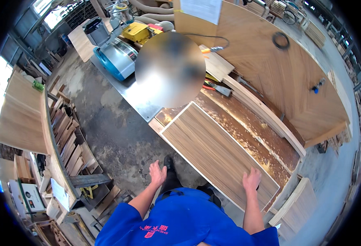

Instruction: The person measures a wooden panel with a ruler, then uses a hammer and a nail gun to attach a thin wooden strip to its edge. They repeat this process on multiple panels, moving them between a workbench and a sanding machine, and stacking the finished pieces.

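My left hand (158, 174) hangs in the air over the floor, fingers apart, with nothing in it. My right hand (252, 179) is over the near right part of a wood panel (217, 153), thumb and fingers apart; whether it presses on the surface is hard to tell. A small dark patch shows beside its palm, too small to name. The panel has brown striped grain and pale edges, and lies flat on a worn, blotched brown workbench (254, 127).
Beyond the panel is a steel machine table (141, 102) with a blue-and-silver machine (117, 59); a blurred disc hides part of it. Pliers (210, 86) lie near a wooden rail (266, 117). A large wood board (266, 61) leans behind. Offcuts (67, 139) fill a rack at left.
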Demonstrator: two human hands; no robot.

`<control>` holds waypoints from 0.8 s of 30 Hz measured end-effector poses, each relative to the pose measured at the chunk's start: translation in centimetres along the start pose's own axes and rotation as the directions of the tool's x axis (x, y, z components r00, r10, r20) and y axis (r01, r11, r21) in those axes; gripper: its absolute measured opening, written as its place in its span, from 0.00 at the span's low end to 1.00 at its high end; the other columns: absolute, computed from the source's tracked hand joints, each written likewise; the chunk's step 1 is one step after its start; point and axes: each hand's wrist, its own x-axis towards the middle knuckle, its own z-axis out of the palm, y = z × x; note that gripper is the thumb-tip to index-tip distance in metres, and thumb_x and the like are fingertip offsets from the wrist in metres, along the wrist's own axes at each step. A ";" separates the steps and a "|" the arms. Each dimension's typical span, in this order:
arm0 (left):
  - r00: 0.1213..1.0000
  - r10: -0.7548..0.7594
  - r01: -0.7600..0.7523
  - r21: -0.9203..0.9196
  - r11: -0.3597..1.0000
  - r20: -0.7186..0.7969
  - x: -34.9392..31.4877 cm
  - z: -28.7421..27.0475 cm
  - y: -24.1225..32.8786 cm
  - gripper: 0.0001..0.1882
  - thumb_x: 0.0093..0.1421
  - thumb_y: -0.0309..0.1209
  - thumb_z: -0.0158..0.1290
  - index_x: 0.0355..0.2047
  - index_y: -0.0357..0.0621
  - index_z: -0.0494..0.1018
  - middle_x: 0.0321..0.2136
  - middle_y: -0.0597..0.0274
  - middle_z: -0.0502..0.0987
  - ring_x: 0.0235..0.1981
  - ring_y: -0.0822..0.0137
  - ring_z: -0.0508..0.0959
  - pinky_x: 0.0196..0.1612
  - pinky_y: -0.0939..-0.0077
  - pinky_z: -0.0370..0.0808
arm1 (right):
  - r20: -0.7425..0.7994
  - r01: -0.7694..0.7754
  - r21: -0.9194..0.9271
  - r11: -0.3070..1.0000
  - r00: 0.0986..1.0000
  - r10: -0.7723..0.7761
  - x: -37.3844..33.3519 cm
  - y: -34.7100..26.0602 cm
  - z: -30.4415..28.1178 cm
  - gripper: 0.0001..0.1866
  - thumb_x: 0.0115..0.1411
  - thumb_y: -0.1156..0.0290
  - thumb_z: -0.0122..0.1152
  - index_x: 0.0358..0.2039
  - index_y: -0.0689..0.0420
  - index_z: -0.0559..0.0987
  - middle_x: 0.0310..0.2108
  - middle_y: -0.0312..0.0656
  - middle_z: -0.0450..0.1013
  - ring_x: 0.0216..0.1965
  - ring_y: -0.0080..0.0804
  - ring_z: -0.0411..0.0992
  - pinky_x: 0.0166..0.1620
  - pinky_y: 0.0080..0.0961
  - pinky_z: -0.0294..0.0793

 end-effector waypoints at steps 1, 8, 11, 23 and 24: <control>0.999 -0.002 0.003 -0.023 1.000 0.037 0.8 -0.6 -1.2 0.33 0.60 0.40 0.57 0.62 0.39 0.64 0.53 0.44 0.68 0.58 0.44 0.66 0.59 0.47 0.65 | -0.017 0.019 0.041 0.999 1.000 -0.019 0.3 -1.4 0.6 0.27 0.56 0.62 0.66 0.55 0.58 0.74 0.54 0.55 0.68 0.57 0.55 0.64 0.60 0.48 0.64; 0.939 0.325 -0.308 -0.147 0.940 0.110 12.9 -10.8 -2.9 0.18 0.60 0.33 0.55 0.48 0.35 0.75 0.40 0.45 0.79 0.45 0.48 0.78 0.51 0.59 0.75 | 0.027 0.135 0.295 0.946 0.988 -0.150 3.7 -17.5 5.3 0.20 0.60 0.63 0.61 0.49 0.61 0.78 0.44 0.55 0.76 0.49 0.53 0.73 0.55 0.45 0.71; 0.915 0.388 -0.377 -0.105 0.920 0.110 18.5 -15.1 -2.5 0.18 0.60 0.32 0.55 0.48 0.36 0.75 0.39 0.48 0.78 0.44 0.49 0.79 0.49 0.60 0.76 | 0.033 0.240 0.337 0.910 0.964 -0.266 5.4 -26.8 4.7 0.18 0.61 0.62 0.60 0.47 0.60 0.80 0.42 0.53 0.76 0.47 0.52 0.74 0.52 0.43 0.74; 0.586 0.801 -0.810 0.110 0.576 0.122 38.3 -24.9 11.2 0.24 0.54 0.30 0.61 0.52 0.42 0.72 0.44 0.50 0.75 0.46 0.48 0.75 0.51 0.57 0.71 | -0.376 0.722 0.337 0.604 0.692 -0.617 25.4 -57.1 -5.0 0.17 0.62 0.62 0.58 0.47 0.58 0.79 0.44 0.50 0.76 0.49 0.49 0.73 0.54 0.40 0.73; 0.547 0.827 -0.836 0.136 0.532 0.129 40.3 -25.3 12.5 0.25 0.53 0.30 0.62 0.53 0.42 0.71 0.46 0.50 0.74 0.48 0.49 0.74 0.53 0.56 0.70 | -0.394 0.728 0.314 0.609 0.683 -0.614 27.3 -59.6 -5.9 0.16 0.61 0.63 0.58 0.46 0.58 0.79 0.43 0.50 0.76 0.49 0.48 0.73 0.53 0.41 0.74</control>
